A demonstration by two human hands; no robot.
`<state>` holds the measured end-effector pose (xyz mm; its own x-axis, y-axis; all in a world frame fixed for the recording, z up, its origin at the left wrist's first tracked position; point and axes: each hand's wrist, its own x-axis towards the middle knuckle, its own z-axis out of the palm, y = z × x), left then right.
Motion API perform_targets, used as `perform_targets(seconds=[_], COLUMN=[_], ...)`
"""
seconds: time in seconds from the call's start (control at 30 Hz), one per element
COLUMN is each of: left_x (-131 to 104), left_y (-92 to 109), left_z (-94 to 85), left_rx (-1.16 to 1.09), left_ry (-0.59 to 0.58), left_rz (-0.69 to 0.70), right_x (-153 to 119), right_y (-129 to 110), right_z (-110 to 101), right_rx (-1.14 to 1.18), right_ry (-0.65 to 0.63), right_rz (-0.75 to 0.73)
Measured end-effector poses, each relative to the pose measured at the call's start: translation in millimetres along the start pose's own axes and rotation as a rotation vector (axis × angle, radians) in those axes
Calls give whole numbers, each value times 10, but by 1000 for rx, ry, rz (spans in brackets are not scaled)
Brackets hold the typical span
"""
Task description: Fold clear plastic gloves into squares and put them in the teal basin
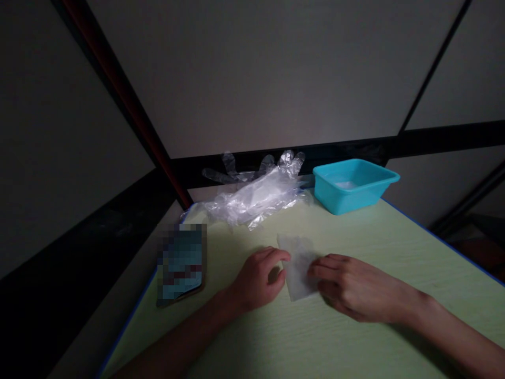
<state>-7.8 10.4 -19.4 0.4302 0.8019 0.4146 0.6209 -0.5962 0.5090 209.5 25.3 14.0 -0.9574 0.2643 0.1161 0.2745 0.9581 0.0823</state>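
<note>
A thin, translucent, whitish sheet (298,263), roughly rectangular, lies on the pale green table in front of me; whether it is folded plastic or a small bag I cannot tell. My left hand (263,277) rests at its left edge, the index fingertip touching it and the thumb held apart in a curve. On the other side, my right hand (351,287) has its bent fingers together over the sheet's right edge, hiding that part. Behind both hands is a crumpled heap of clear plastic gloves (256,197), several finger shapes sticking up at the back.
A turquoise plastic basin (347,200) stands at the table's back right corner, something pale inside. A flat, dark-edged object (183,263), blurred by pixels, lies at the left edge. The table (252,337) meets a grey panelled wall (252,79) behind.
</note>
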Motion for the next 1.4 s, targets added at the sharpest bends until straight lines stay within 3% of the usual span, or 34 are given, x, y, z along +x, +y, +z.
perform_targets(seconds=[0.13,0.33,0.6,0.8,0.97,1.07,1.27,1.4], left_x=[-4,1,6,57,74,94,158,174], left_y=[26,18,12,-38,-42,-61,-150,-168], left_z=[-3,-26,-59,22,23,40,145,186], left_rx=[27,-15,-109,-106,-109,-161,-594,-597], left_ry=[-67,-88,-94,-62,-8,15,68,108], left_rz=[14,11,-12,-75,-105,-181,-435,-481], right_x=[13,3,-19,-10,3,49,192,244], right_y=[9,60,180,223,220,221,271,296], right_z=[-48,-30,94,166,208,268,417,446], right_rx=[122,299,597,757,707,806,1104,1150], right_ry=[-27,-73,130,205,220,271,407,468], right_rz=[-30,155,391,379,429,477,621,698])
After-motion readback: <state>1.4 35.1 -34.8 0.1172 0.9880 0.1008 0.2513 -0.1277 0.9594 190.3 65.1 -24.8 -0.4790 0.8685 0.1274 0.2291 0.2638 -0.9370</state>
